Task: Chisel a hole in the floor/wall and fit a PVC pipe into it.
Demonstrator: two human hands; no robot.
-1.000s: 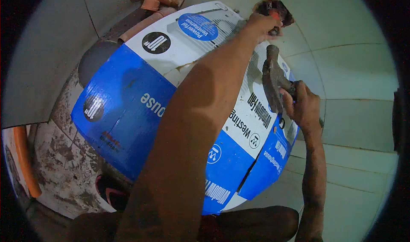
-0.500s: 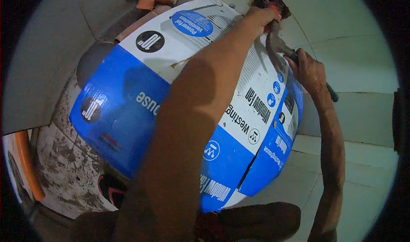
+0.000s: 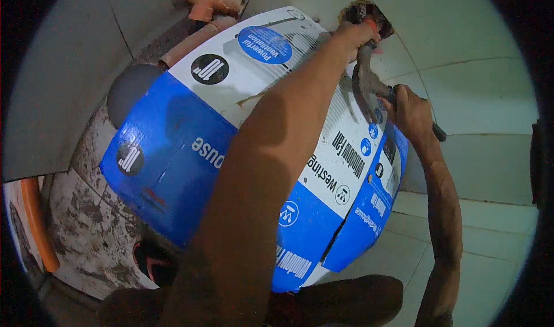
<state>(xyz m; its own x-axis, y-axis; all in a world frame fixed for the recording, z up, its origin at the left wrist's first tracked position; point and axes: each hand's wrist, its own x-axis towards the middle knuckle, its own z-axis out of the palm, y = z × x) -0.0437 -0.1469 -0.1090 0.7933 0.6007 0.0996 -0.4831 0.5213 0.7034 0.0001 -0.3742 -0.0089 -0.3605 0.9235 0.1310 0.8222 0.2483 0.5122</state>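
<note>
My left hand (image 3: pixel 359 37) is closed at a rough hole (image 3: pixel 363 12) in the tiled wall. It grips a slim thing with an orange-red part; its kind is hidden by my fingers. Below that fist lies the curved metal head of a hammer (image 3: pixel 363 85), its upper end close to the fist. My right hand (image 3: pixel 412 112) is wrapped around the hammer's dark handle, whose end sticks out past the palm. Under my left arm lies a large blue and white cardboard box (image 3: pixel 156 148), its printed panels facing up.
Orange-brown pipe fittings (image 3: pixel 216 5) stand in the far left corner beside a dark rounded object (image 3: pixel 133 90). A dirt-stained floor (image 3: pixel 86 223) runs along the left, with an orange pipe (image 3: pixel 39 229) at its edge. Pale tiles (image 3: pixel 473 96) cover the wall to the right.
The whole view has shifted slightly, with the box sitting lower in the picture. My right hand and the hammer have dropped a little. My left hand keeps its grip at the hole.
</note>
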